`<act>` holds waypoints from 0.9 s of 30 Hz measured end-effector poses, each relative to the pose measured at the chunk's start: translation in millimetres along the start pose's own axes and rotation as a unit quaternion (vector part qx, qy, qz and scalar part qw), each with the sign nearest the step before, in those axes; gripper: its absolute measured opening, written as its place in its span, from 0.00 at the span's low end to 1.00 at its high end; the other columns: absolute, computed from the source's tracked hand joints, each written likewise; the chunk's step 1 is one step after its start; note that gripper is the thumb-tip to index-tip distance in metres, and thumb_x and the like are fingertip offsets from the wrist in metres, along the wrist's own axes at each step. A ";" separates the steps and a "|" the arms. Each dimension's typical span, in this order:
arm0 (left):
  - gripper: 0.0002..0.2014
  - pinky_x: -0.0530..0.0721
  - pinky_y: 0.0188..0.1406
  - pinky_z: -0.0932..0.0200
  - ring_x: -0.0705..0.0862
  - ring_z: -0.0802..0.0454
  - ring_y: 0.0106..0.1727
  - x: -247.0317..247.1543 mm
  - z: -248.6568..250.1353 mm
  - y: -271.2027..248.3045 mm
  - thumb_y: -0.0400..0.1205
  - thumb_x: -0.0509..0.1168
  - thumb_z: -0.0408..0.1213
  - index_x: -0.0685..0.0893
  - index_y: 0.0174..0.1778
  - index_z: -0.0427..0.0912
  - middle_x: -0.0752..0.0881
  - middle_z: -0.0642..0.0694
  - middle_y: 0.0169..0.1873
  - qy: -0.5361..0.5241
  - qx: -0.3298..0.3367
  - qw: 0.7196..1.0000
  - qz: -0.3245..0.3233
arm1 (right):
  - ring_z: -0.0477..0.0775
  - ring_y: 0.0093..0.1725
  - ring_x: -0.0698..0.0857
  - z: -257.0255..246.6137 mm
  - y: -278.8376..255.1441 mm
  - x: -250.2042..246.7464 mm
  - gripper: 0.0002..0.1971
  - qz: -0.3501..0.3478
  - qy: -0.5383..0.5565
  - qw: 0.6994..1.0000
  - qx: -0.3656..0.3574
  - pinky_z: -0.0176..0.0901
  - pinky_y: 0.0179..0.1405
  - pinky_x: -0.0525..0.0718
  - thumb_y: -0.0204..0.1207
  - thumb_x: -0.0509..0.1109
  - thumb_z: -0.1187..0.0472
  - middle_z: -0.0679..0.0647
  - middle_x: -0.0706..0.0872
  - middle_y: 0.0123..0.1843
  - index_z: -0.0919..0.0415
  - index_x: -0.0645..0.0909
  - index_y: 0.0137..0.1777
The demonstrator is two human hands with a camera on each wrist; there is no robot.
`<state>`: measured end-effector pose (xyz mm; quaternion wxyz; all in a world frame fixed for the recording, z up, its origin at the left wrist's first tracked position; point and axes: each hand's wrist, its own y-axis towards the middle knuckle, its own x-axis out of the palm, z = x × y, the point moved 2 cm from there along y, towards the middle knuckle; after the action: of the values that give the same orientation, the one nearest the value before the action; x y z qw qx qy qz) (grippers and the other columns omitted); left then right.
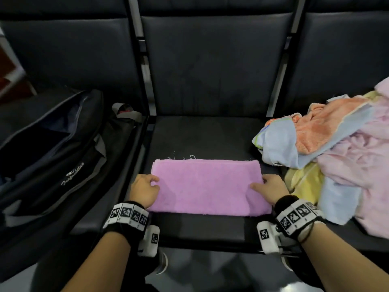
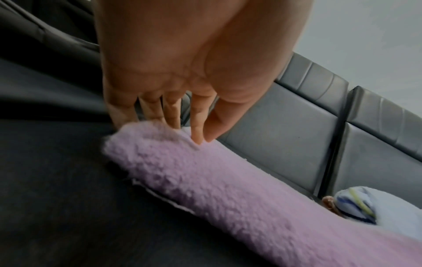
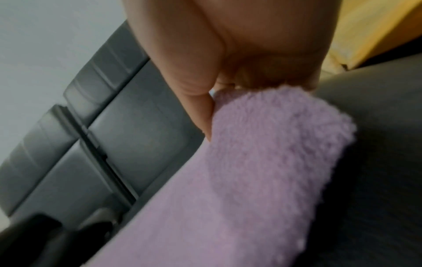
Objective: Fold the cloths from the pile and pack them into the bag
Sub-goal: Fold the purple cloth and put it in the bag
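Currently: my left hand and right hand each pinch an end of the folded purple cloth on the seat | pile at 3 o'clock, bag at 9 | soft, light, limp; grip the short ends.

purple cloth, black bag, pastel pile

Bag left; pile right

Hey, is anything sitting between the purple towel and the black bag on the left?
Nothing visible lies between them. The purple towel lies folded on the middle seat, and the black bag stands open on the next seat over, past only the seat frame.
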<state>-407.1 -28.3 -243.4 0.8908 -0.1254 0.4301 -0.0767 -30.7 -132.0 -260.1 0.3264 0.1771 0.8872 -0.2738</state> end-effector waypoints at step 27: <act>0.06 0.80 0.33 0.59 0.78 0.48 0.38 13.3 32.7 -21.7 0.88 0.59 0.38 0.81 0.53 0.42 0.78 0.40 0.42 -0.304 -0.115 0.932 -0.161 | 0.52 0.44 0.85 -147.6 -73.1 103.7 0.27 -0.243 0.234 0.939 -0.061 0.50 0.37 0.91 0.81 0.70 0.65 0.61 0.80 0.53 0.55 0.69 0.78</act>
<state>-373.8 -47.1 -227.5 0.9341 -0.3119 0.1185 -0.1269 -213.0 -86.7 -209.1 0.0430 -0.0050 0.9696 -0.2409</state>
